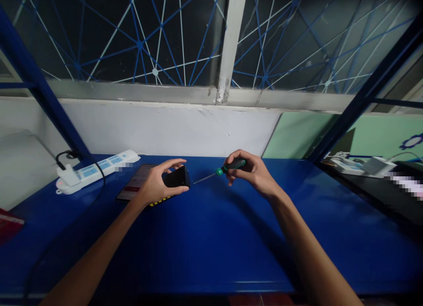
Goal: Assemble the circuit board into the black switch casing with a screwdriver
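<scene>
My left hand (157,183) is closed round a small black device (176,177), holding it just above the blue table (211,235). My right hand (251,170) grips a screwdriver (228,167) with a black and green handle. Its thin metal shaft points left, and the tip sits at the right edge of the black device. Under my left hand lies a dark flat phone-like device (134,187) with a yellow-and-black striped edge showing beside my wrist.
A white power strip (99,168) with a black plug and cable lies at the table's back left. A white wall and a window with blue and white lines rise behind. Blue frame posts stand at both sides. A neighbouring bench (373,173) on the right holds small items.
</scene>
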The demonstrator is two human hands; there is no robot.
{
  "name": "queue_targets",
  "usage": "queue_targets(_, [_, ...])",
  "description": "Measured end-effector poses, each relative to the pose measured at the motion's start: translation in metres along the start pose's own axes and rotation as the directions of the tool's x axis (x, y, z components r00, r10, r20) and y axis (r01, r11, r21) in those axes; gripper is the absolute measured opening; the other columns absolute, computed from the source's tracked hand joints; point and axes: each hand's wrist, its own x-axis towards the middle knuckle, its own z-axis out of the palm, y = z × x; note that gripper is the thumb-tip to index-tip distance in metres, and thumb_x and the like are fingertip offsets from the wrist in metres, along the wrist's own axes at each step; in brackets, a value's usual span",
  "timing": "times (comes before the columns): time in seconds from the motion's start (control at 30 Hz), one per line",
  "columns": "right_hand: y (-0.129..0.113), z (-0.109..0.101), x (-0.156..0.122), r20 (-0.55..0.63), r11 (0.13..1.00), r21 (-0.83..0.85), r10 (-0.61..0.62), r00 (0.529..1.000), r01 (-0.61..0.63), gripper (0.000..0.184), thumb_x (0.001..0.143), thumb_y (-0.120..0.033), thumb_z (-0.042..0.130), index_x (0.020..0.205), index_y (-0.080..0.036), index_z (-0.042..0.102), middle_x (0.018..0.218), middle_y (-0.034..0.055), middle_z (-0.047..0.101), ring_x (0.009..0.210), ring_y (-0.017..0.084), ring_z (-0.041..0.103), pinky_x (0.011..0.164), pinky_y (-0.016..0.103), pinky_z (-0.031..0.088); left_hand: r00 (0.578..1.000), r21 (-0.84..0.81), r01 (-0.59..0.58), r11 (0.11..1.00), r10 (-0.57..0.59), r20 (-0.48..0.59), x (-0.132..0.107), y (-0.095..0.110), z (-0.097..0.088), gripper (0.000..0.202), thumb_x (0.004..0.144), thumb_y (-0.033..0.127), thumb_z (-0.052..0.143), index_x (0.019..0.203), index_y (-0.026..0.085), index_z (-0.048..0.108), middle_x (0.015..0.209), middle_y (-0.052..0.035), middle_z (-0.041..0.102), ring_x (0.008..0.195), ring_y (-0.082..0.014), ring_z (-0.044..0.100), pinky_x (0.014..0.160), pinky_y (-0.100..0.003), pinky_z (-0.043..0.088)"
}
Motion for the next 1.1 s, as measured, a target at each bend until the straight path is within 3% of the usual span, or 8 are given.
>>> queue_targets(0.17, [0.004, -0.001, 0.002, -0.070, 0.991, -0.130, 0.020, 0.997, -0.029, 0.023, 0.077, -0.032, 0.073, 0.087, -0.020, 0.056, 0.060, -0.0013, 0.060, 0.052, 0.015, 0.061, 0.052, 0.032, 0.051, 1.000, 0.029, -0.012, 0.999, 0.013, -0.009, 0.000, 0.000, 0.001, 0.056, 0.068, 0.038, 0.074, 0.120, 0.027, 0.057, 0.112, -0.0081, 0.066, 0.102, -0.0279, 0.061, 0.083, -0.043, 0.049])
queue_targets(0.3, [0.012, 0.000, 0.005, -0.131, 0.973, -0.229, -0.012, 0.991, -0.018, 0.029, 0.087, -0.047, 0.060, 0.081, -0.019, 0.054, 0.057, -0.0023, 0.056, 0.042, 0.011, 0.056, 0.044, 0.028, 0.045, 1.000, 0.042, -0.022, 0.999, 0.022, -0.004, 0.000, -0.003, 0.002, 0.056, 0.069, 0.039, 0.075, 0.121, 0.026, 0.057, 0.114, -0.0075, 0.065, 0.103, -0.0269, 0.060, 0.084, -0.041, 0.048])
queue_targets(0.37, [0.013, 0.000, 0.005, -0.125, 0.982, -0.187, 0.014, 0.992, -0.038, 0.030, 0.089, -0.049, 0.055, 0.085, -0.020, 0.052, 0.060, -0.0021, 0.057, 0.045, 0.012, 0.058, 0.045, 0.028, 0.047, 1.000, 0.052, -0.023, 0.998, 0.023, -0.006, 0.000, -0.004, 0.002, 0.055, 0.069, 0.039, 0.075, 0.120, 0.026, 0.058, 0.113, -0.0073, 0.065, 0.102, -0.0267, 0.060, 0.083, -0.040, 0.048])
queue_targets(0.53, [0.012, 0.001, 0.005, -0.063, 0.996, -0.045, 0.075, 0.995, -0.078, 0.031, 0.081, -0.040, 0.068, 0.094, -0.023, 0.046, 0.062, -0.0027, 0.061, 0.053, 0.016, 0.061, 0.049, 0.031, 0.050, 1.000, 0.056, -0.018, 0.998, 0.018, -0.011, -0.001, -0.004, 0.003, 0.052, 0.072, 0.041, 0.073, 0.119, 0.024, 0.058, 0.114, -0.0080, 0.065, 0.102, -0.0264, 0.060, 0.083, -0.040, 0.048])
queue_targets(0.77, [0.027, -0.002, 0.007, -0.232, 0.933, -0.358, -0.047, 0.972, -0.040, 0.035, 0.090, -0.050, 0.052, 0.073, -0.019, 0.052, 0.047, -0.0018, 0.054, 0.041, 0.011, 0.051, 0.046, 0.027, 0.040, 1.000, 0.057, -0.015, 0.998, 0.016, -0.017, 0.000, -0.002, 0.003, 0.052, 0.070, 0.040, 0.073, 0.118, 0.024, 0.059, 0.112, -0.0083, 0.065, 0.101, -0.0265, 0.060, 0.082, -0.041, 0.048])
queue_targets(0.87, [0.029, -0.005, 0.009, -0.178, 0.967, -0.247, 0.023, 0.984, -0.067, 0.032, 0.093, -0.047, 0.043, 0.079, -0.019, 0.052, 0.058, -0.0007, 0.058, 0.047, 0.013, 0.055, 0.047, 0.026, 0.043, 1.000, 0.057, -0.011, 0.998, 0.012, -0.013, 0.000, -0.002, 0.003, 0.051, 0.070, 0.040, 0.073, 0.117, 0.025, 0.059, 0.112, -0.0079, 0.065, 0.101, -0.0265, 0.060, 0.082, -0.041, 0.048])
queue_targets(0.97, [0.028, -0.006, 0.010, -0.117, 0.993, -0.079, 0.077, 0.990, -0.086, 0.016, 0.087, -0.037, 0.052, 0.088, -0.021, 0.049, 0.068, -0.0010, 0.060, 0.050, 0.014, 0.057, 0.043, 0.026, 0.044, 1.000, 0.060, -0.019, 0.998, 0.020, -0.015, 0.000, -0.004, 0.004, 0.051, 0.071, 0.040, 0.073, 0.117, 0.026, 0.059, 0.112, -0.0076, 0.065, 0.101, -0.0266, 0.060, 0.081, -0.040, 0.048])
queue_targets(1.1, [0.026, -0.002, 0.010, -0.159, 0.992, -0.120, 0.011, 0.987, -0.030, 0.019, 0.085, -0.038, 0.059, 0.088, -0.022, 0.049, 0.060, -0.0040, 0.056, 0.045, 0.012, 0.054, 0.044, 0.026, 0.043, 1.000, 0.062, -0.019, 0.998, 0.020, -0.022, 0.000, -0.004, 0.004, 0.051, 0.070, 0.040, 0.073, 0.117, 0.025, 0.059, 0.113, -0.0078, 0.065, 0.101, -0.0264, 0.060, 0.082, -0.040, 0.048])
